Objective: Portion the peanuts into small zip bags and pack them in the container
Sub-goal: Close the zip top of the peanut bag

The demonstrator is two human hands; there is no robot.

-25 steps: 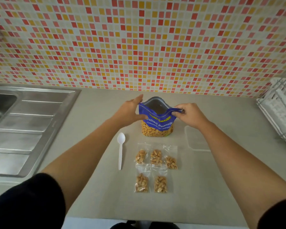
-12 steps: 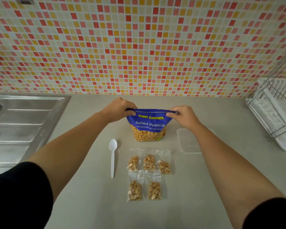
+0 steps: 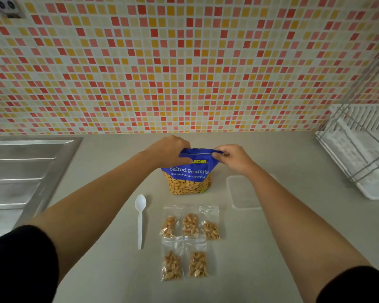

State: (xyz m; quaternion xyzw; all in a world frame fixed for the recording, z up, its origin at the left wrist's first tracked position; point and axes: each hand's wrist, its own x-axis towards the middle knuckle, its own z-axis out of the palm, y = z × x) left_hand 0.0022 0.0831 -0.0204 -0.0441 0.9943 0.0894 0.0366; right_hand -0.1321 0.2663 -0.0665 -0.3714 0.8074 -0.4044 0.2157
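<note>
A: Entry, head view. Where is the Salted Peanuts pouch (image 3: pixel 188 173)?

B: Upright on the surface (image 3: pixel 260 248), at the centre and towards the back. The lower window shows it part full of nuts.

A: Hands?

B: The left hand (image 3: pixel 169 149) pinches the pouch's top-left corner, its fingers (image 3: pixel 184 159) curled over the blue edge. The right hand (image 3: pixel 234 158) pinches the top-right corner the same way. The top edge lies flat and taut between them.

A: Portions?

B: Five small zip bags (image 3: pixel 190 224) hold peanuts and lie flat in front of the pouch. Three are in the far row and two in the near row, side by side.

A: Container?

B: The clear plastic container (image 3: pixel 243 193) is to the right of the pouch, partly under the right forearm. I cannot tell its contents.

A: Other items?

B: A white plastic spoon (image 3: pixel 140 219) lies to the left of the bags, bowl pointing away. The steel sink drainboard (image 3: pixel 20 171) is at far left and the white dish rack (image 3: pixel 359 149) at far right. A mosaic tile wall (image 3: pixel 184 62) is behind.
</note>
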